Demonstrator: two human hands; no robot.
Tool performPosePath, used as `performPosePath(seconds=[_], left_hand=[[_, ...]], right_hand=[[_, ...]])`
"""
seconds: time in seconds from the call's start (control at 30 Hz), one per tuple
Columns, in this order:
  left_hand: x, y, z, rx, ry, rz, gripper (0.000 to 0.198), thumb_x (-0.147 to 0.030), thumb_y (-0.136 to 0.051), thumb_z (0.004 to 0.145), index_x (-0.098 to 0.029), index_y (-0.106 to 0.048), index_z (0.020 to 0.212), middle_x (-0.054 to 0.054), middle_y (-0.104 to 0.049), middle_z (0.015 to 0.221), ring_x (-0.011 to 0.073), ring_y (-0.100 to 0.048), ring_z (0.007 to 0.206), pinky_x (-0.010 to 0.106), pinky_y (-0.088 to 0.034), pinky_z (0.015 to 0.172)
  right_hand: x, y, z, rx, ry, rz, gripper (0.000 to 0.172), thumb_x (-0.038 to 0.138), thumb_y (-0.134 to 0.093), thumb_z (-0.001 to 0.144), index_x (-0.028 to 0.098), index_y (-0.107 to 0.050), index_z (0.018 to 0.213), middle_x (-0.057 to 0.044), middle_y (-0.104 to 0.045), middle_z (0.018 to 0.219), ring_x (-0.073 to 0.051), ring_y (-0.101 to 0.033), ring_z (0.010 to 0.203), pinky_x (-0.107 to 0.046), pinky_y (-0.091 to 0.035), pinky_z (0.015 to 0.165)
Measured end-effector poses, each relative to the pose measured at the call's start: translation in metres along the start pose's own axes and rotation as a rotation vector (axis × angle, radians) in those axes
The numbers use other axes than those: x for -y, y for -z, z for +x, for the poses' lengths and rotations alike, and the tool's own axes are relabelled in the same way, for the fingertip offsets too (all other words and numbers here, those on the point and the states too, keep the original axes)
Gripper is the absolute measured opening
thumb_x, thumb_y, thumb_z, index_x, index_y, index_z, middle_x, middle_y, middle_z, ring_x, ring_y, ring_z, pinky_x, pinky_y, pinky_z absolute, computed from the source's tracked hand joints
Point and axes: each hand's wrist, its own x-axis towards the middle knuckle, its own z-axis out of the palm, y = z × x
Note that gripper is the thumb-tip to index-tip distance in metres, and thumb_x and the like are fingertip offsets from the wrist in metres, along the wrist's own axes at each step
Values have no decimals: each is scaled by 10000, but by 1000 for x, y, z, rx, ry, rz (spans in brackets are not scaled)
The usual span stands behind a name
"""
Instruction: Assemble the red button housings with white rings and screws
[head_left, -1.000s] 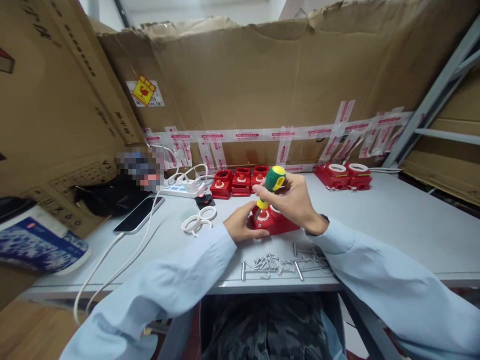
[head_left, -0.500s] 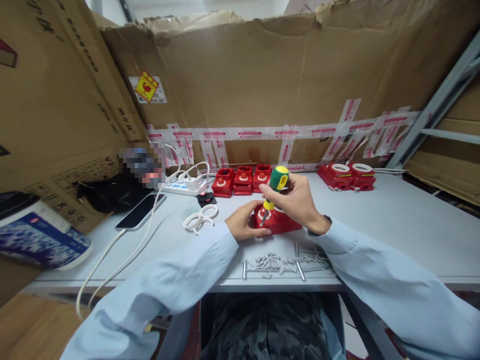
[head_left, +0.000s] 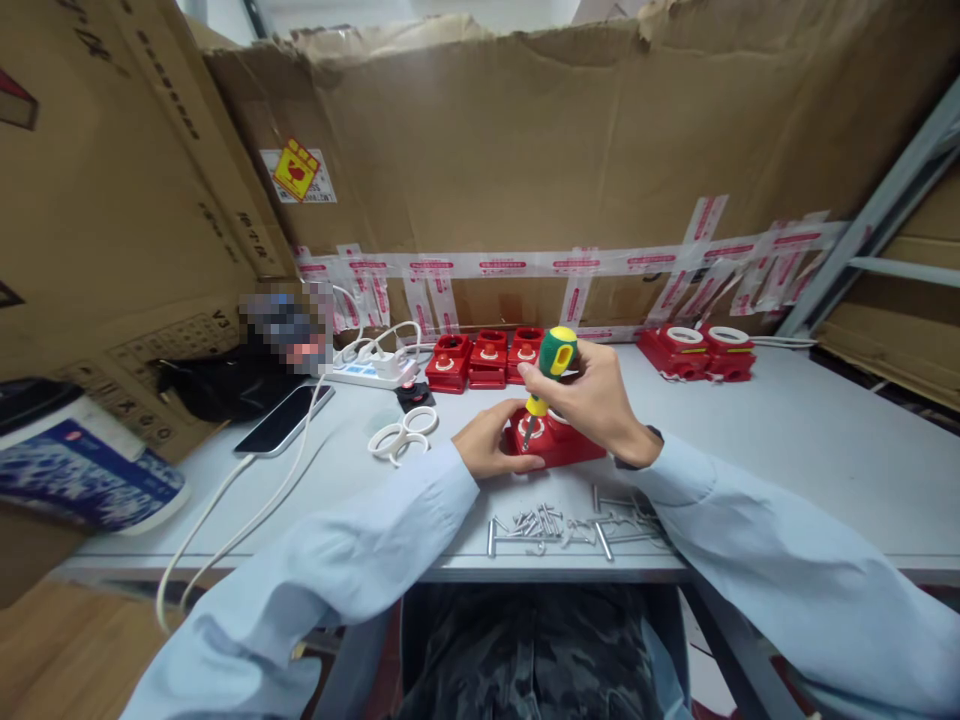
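Note:
My right hand is closed around a screwdriver with a green and yellow handle. The screwdriver leans, its tip down at the left part of a red plastic housing with white rings on top. My left hand grips that housing from its left side, thumb along the near edge. Part of the housing is hidden under my right hand. On the table just in front of it lies a pile of silver screws, along with small metal T-shaped pieces.
Three red housings stand at the back, and two more red units to the right. White rings, a phone, a power strip and a large cup are on the left. Cardboard walls the back.
The whole view has shifted very slightly. Both hands, the screwdriver and the red housing keep almost the same positions.

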Motion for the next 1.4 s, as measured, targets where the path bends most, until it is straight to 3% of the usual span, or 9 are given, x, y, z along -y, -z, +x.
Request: performPosePath(seconds=[0.3,0.4,0.47,0.53,0.77,0.97,1.07,1.23,1.4], left_hand=[[1,0,0,-1,-16,8,675,-456,-739,653,-149,-487,1199,120,-636,1127,278,-621,989,415,-484,889],[-3,-1,1,-7,-52,20,664,-443,-725,675,-155,-471,1216,126,-614,1175,295,-594,1052,433,-463,928],[-6,-2,2,-8,-65,35,638,-440,-705,697,-154,-473,1218,129,-606,1189,306,-585,1064,446,-459,933],[-8,-3,3,1,-58,53,586,-447,-676,723,-136,-499,1188,134,-625,1148,310,-600,1018,448,-479,893],[-10,-2,6,-18,-97,63,563,-450,-669,729,-140,-534,1179,126,-633,1141,309,-595,1019,417,-478,889],[-5,-2,6,5,-62,87,586,-480,-674,709,-154,-526,1173,101,-645,1047,278,-608,910,384,-486,810],[-6,-2,7,4,-39,94,545,-470,-682,698,-147,-537,1112,94,-642,1023,258,-602,879,374,-480,793],[-11,-1,9,14,10,138,544,-485,-682,689,-136,-541,1082,89,-643,947,243,-595,794,375,-482,733],[-10,-2,8,1,-56,77,612,-418,-710,687,-157,-490,1195,99,-627,1119,264,-597,980,380,-469,866]], right_hand=[[-1,3,0,14,17,-61,326,387,-635,738,193,-429,576,47,-422,528,-79,-374,492,-239,-318,453],[4,2,0,27,100,-140,231,345,-653,724,193,-514,829,45,-495,630,-86,-425,514,-238,-368,492],[8,1,2,68,148,-208,372,308,-647,731,194,-467,1036,49,-517,676,-86,-446,510,-232,-383,511],[14,1,5,138,189,-334,395,335,-621,764,190,-442,1085,57,-505,630,-90,-436,480,-231,-351,491],[49,-1,20,169,288,-905,389,540,-530,819,170,-553,701,-55,-561,573,-159,-527,562,-257,-236,495],[65,1,40,399,205,-813,307,349,-661,719,182,-501,517,-50,-515,488,-178,-526,552,-290,-299,496],[70,12,45,496,166,-762,352,227,-674,675,202,-422,431,-15,-406,385,-178,-505,530,-304,-316,500],[76,16,46,412,61,-901,546,235,-708,678,217,-257,370,21,-245,345,-197,-517,508,-321,-322,521],[74,7,49,496,162,-901,401,203,-666,728,200,-390,438,5,-368,398,-157,-495,493,-293,-302,500]])
